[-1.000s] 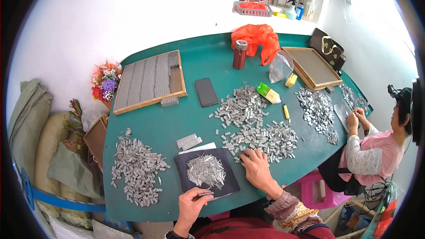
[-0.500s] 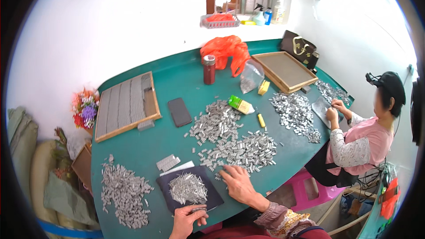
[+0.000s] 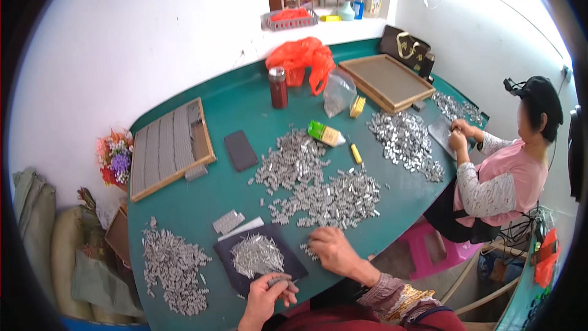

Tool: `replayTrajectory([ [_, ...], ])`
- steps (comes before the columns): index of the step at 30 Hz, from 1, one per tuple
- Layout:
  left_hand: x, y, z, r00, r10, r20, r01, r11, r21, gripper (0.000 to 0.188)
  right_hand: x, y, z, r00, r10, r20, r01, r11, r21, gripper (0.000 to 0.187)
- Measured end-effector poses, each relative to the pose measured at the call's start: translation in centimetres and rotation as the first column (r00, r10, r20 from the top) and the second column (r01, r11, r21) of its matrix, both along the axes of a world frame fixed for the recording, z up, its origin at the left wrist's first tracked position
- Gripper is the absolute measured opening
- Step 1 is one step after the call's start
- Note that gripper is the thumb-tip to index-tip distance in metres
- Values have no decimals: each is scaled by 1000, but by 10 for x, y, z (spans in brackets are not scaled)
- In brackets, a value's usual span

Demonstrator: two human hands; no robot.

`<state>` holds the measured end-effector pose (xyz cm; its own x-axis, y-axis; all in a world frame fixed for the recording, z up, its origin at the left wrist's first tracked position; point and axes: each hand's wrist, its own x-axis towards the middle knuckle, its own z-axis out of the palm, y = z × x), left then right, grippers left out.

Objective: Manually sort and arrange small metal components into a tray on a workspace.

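My left hand (image 3: 267, 300) is closed around a small grey metal piece (image 3: 278, 281) at the near edge of a dark cloth pad (image 3: 296, 265). A heap of thin silver pins (image 3: 257, 255) lies on that pad. To the right, my right hand (image 3: 335, 252) rests on the table with its fingers curled down. A few small ridged metal parts (image 3: 310, 251) show at its fingertips; what they grip is hidden. Just beyond it spreads a large pile of the same grey parts (image 3: 334, 199). Another such pile (image 3: 174, 270) lies left of the pad.
Wooden-framed trays (image 3: 165, 147) (image 3: 386, 79) stand far left and far right. Between them are a phone (image 3: 240, 151), a red flask (image 3: 278, 89), an orange plastic bag (image 3: 300, 61) and a yellow-handled tool (image 3: 356, 153). A co-worker (image 3: 499, 171) sits at the right by another pile (image 3: 404, 141).
My right hand has drawn back from the pile's near edge, its fingers curling, with a few parts beside them. My left hand has shifted slightly right. The whole view has moved a little.
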<state>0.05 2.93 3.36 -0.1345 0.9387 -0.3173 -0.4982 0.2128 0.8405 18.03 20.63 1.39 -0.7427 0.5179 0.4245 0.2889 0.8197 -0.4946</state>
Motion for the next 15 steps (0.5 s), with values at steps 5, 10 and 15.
replayTrajectory([
  [5, 5, 15, -2, 1000, 2, -10, -2, 1000, 12, 17, 34, -6, 5, 972, -219, -84, 220, 976, -1, 16],
  [10, 15, 22, -6, 1000, 12, 17, -12, 1000, 9, 16, 45, -19, -5, 938, -345, -31, 343, 937, -69, 12],
  [15, 19, 25, -6, 999, 36, 0, -36, 999, -19, 16, 19, -28, -7, 910, -414, 23, 413, 910, 43, 14],
])
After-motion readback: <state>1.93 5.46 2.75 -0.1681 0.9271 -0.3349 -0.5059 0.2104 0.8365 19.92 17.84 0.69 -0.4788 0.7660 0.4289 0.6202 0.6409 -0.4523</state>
